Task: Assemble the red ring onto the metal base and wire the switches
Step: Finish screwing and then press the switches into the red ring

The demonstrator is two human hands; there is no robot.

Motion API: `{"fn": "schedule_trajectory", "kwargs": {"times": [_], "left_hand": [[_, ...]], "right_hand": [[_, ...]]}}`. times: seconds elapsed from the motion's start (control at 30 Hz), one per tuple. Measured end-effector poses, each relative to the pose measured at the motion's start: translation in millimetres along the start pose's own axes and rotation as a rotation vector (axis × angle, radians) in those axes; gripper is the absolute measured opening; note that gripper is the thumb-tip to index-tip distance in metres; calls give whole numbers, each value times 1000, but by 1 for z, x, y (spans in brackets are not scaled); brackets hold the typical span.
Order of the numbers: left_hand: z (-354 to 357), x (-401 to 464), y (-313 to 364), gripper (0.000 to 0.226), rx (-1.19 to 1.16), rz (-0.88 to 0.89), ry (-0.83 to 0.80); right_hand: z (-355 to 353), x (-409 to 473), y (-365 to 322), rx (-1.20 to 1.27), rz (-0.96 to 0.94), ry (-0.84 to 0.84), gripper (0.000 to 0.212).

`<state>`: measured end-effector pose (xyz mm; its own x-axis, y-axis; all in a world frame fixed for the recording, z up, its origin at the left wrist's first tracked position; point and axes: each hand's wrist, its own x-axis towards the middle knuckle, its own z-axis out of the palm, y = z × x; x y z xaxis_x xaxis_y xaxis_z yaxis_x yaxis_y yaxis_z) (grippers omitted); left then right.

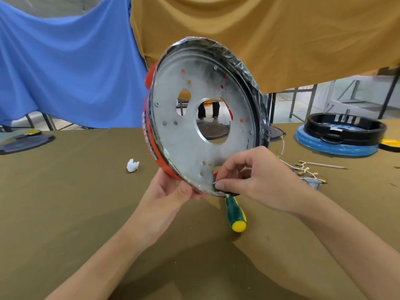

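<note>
Wiring is under way: left hand (171, 197) grips the metal base (194, 118) with red ring (151, 146) at seven o'clock, right hand (249, 176) pinches a white wire end (214, 182) at five, next needing threading through.

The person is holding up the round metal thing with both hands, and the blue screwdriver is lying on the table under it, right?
Nearly. The head view shows the left hand and right hand holding up the metal base, but the screwdriver lying on the table under it has a green handle with a yellow end, not a blue one.
</note>
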<state>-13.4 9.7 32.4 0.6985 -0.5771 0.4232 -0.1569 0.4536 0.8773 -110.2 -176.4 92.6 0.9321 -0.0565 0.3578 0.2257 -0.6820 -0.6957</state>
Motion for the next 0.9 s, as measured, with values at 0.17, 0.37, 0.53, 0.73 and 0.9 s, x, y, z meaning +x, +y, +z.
{"fn": "schedule_trajectory", "kwargs": {"times": [0.17,0.37,0.53,0.73,0.9], "left_hand": [[1,1,1,93,-2,-8,-15],[-1,1,0,85,-4,-23,-39],[-4,2,-3,89,-58,-64,-55],[-7,3,-6,102,-40,-72,-82],[-8,0,-8,75,20,-68,-123]], "right_hand": [[1,-3,-2,-4,-25,49,6],[2,-6,-6,-42,-54,47,10],[-2,-6,-5,-18,-65,11,12],[-1,-9,-4,-32,-63,-20,13],[-3,-8,-4,-19,-57,-74,10]]}}
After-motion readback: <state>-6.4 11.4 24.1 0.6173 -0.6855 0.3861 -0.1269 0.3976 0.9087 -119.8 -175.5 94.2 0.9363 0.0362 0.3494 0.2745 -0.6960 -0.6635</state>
